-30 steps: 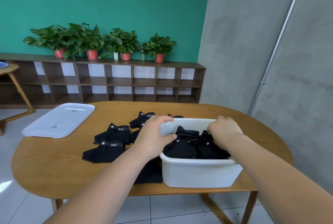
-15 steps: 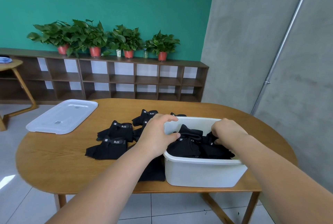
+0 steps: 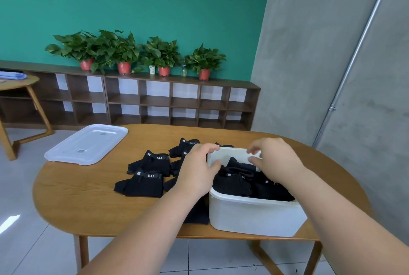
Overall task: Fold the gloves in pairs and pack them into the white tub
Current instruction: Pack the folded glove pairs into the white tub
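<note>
At the white tub (image 3: 254, 215)
Left hand (image 3: 197, 173) grips its left rim; right hand (image 3: 276, 159) hovers, loosely curled, empty (tub at table (image 3: 88, 204) near edge).

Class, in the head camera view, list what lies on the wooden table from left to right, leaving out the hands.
white lid → loose black gloves → white tub, holding packed gloves

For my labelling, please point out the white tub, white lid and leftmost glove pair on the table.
white tub (image 3: 254, 215): head view, front wall.
white lid (image 3: 88, 144): head view, flat middle.
leftmost glove pair (image 3: 141, 186): head view, fabric below label.
</note>
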Available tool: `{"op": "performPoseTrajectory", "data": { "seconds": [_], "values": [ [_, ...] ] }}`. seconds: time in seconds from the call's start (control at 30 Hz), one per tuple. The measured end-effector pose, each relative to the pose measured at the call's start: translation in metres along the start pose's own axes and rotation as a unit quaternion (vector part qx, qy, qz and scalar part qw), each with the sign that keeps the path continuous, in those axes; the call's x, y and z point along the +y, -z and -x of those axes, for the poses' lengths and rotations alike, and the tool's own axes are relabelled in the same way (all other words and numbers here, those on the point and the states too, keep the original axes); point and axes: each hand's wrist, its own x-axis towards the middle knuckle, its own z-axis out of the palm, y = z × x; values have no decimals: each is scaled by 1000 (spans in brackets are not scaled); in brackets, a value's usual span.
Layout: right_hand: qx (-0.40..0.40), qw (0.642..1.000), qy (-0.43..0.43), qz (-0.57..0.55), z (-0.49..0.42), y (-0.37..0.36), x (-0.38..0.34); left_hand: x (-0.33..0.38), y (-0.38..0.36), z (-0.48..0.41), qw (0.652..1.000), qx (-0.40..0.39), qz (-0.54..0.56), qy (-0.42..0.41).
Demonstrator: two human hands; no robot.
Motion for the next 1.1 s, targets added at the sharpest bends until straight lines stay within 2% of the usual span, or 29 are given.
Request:
{"op": "performPoseTrajectory", "data": {
  "seconds": [0.07, 0.13, 0.2, 0.27, 0.43, 0.57, 0.67, 0.77, 0.83, 1.0, 1.1],
  "values": [
    [37, 998, 31, -47, 9, -3, -29, -1, -2, 3, 999, 37, 16, 0],
    [49, 991, 58, -107, 16, -12, -54, -2, -3, 6, 993, 73, 89, 25],
    [25, 986, 71, -146, 20, -22, -74, -10, 0, 11, 984, 100, 137, 49],
    [-6, 985, 78, -151, 24, -34, -88, -23, 6, 19, 983, 108, 135, 62],
    [-40, 988, 89, -123, 31, -51, -96, -69, 28, 39, 992, 97, 32, 68],
    [-44, 988, 87, -120, 29, -52, -94, -102, 54, 53, 988, 67, -119, 68],
    [-45, 987, 85, -131, 28, -54, -93, -127, 75, 55, 965, 47, -250, 64],
    [-45, 986, 82, -137, 28, -54, -93, -146, 94, 57, 929, -32, -357, 93],
    [-44, 986, 81, -140, 27, -55, -92, -156, 103, 58, 925, -69, -363, 92],
    [-42, 984, 81, -155, 26, -57, -91, -161, 124, 54, 949, -68, -289, 107],
    [-44, 983, 80, -158, 25, -57, -92, -157, 133, 51, 950, -91, -265, 135]
  ]
}}
